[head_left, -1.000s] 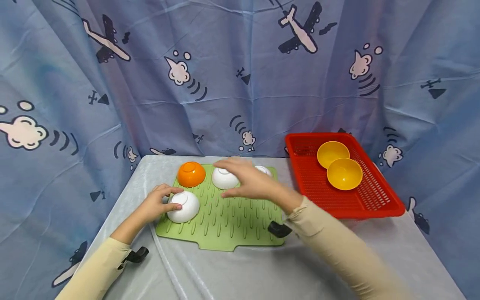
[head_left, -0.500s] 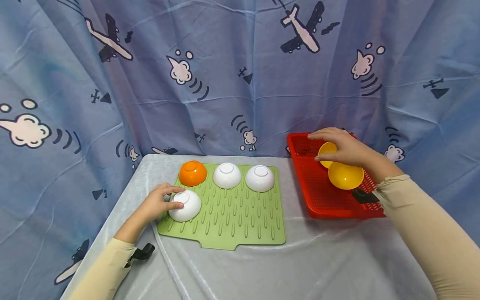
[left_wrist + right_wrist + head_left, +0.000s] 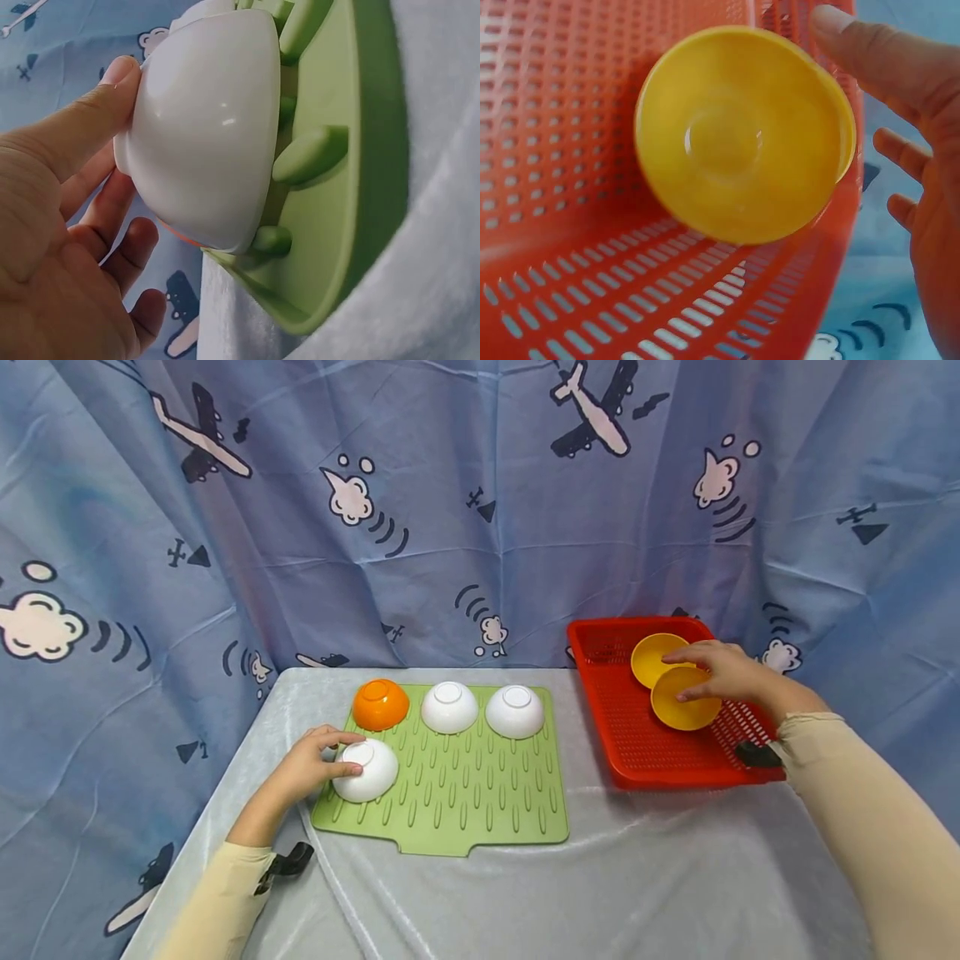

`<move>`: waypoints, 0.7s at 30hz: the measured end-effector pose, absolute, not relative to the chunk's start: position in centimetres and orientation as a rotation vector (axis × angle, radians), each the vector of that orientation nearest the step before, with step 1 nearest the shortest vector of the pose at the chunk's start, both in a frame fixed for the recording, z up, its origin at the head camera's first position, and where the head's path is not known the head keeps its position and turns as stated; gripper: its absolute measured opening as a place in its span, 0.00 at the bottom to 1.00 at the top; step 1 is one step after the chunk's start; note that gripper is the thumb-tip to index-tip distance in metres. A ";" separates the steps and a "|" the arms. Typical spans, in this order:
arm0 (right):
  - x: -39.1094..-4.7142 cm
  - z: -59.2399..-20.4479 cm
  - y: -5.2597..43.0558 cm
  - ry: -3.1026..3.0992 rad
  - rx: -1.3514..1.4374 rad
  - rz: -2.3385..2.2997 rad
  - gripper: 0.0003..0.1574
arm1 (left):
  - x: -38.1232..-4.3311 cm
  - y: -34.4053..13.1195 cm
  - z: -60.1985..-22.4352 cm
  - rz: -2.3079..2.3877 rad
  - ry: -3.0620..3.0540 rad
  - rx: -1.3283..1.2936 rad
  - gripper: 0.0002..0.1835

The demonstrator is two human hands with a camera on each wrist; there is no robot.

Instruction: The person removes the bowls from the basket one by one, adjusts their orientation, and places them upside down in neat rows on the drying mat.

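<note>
My left hand (image 3: 311,766) holds an upside-down white bowl (image 3: 379,777) by its base, at the near left of the green draining mat (image 3: 457,814). In the left wrist view, the thumb (image 3: 105,97) lies at the foot ring, and the bowl's rim is down on the mat's ridges. My right hand (image 3: 733,677) hovers over the red basket (image 3: 617,747), thumb and fingers spread above the front yellow bowl (image 3: 678,710). That bowl faces up and overlaps a second yellow bowl (image 3: 651,653) behind it. The right wrist view shows the fingers apart from the yellow bowl (image 3: 724,187).
Along the mat's back edge stand an orange bowl (image 3: 381,705) and two white bowls (image 3: 449,710), all upside down. A grey-white cloth (image 3: 525,902) covers the table. Behind it hangs a blue curtain (image 3: 420,585) printed with planes.
My right hand has swung from above the mat to the basket, then come down over the front yellow bowl. The left hand has stayed on its white bowl.
</note>
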State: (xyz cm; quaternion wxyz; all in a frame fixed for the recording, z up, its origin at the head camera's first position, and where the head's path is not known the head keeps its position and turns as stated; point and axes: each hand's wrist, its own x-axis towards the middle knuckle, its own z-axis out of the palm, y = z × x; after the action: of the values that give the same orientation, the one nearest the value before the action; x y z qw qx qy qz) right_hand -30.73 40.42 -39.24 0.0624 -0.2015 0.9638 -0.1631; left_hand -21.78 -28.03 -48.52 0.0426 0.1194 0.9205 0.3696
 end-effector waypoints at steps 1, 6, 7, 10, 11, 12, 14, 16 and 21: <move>-30.8 -39.5 40.7 2.909 -0.602 -0.488 0.43 | -21.8 -28.1 -48.6 1.139 2.815 0.365 0.29; -31.2 -40.8 41.6 2.882 -0.593 -0.435 0.47 | -21.7 -28.2 -49.0 1.166 2.810 0.366 0.29; -31.2 -40.9 41.7 2.879 -0.601 -0.418 0.48 | -21.7 -28.2 -49.0 1.167 2.810 0.367 0.30; -31.3 -41.3 41.8 2.880 -0.618 -0.369 0.53 | -21.6 -28.2 -49.1 1.171 2.809 0.369 0.30; -31.3 -41.4 41.9 2.884 -0.624 -0.351 0.55 | -21.6 -28.2 -49.1 1.166 2.811 0.372 0.30; -31.4 -41.5 41.9 2.886 -0.633 -0.330 0.58 | -21.6 -28.2 -49.1 1.164 2.812 0.373 0.30; -31.4 -41.7 42.1 2.888 -0.648 -0.285 0.63 | -21.6 -28.2 -49.0 1.162 2.814 0.372 0.30; -31.4 -41.8 42.1 2.886 -0.651 -0.251 0.67 | -21.6 -28.3 -48.9 1.157 2.815 0.371 0.30; -31.2 -42.2 42.2 2.878 -0.637 -0.188 0.73 | -21.7 -28.3 -48.8 1.160 2.811 0.374 0.30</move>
State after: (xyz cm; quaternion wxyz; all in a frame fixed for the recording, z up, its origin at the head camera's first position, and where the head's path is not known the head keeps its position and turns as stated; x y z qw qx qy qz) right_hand -31.22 42.22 -42.15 0.0937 -0.2147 0.9701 -0.0633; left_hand -21.73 -28.29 -48.81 0.0389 0.1219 0.9168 0.3784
